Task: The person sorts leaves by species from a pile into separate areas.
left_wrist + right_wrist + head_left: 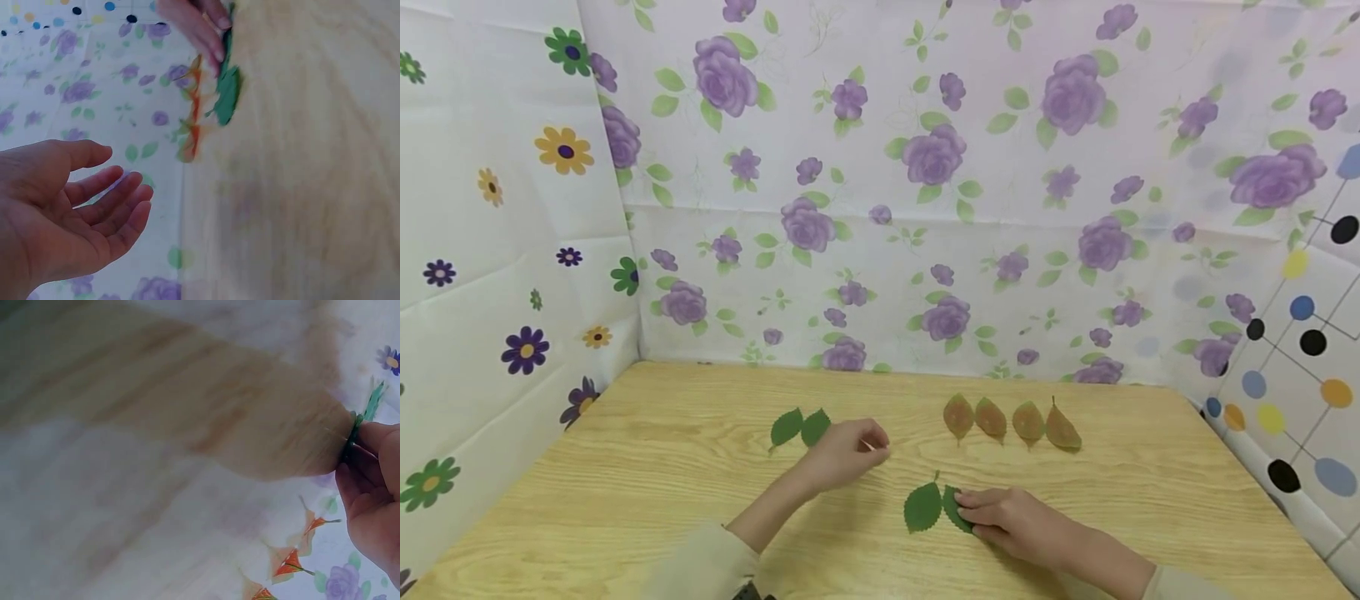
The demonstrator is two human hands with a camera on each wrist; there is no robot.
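Observation:
My left hand (844, 454) hovers over the table with loosely bent fingers and nothing in them. Two green leaves lie just behind it: one leaf (786, 427) in full sight, the other leaf (814, 427) partly covered by the hand. The left wrist view shows this left hand (87, 209) with its palm bare. At the front right, fingertips of my right hand (1018, 523) rest on a green leaf (953, 508), hiding its right side. Another green leaf (922, 507) lies flat close to its left. In the right wrist view, the right hand (375, 481) touches a green leaf's edge (351, 440).
A row of several reddish-brown leaves (990, 419) lies farther back on the wooden table (685, 483). Flowered cloth (880, 217) hangs along the table's back edge. Patterned sheets also stand at the left (490, 275) and right sides.

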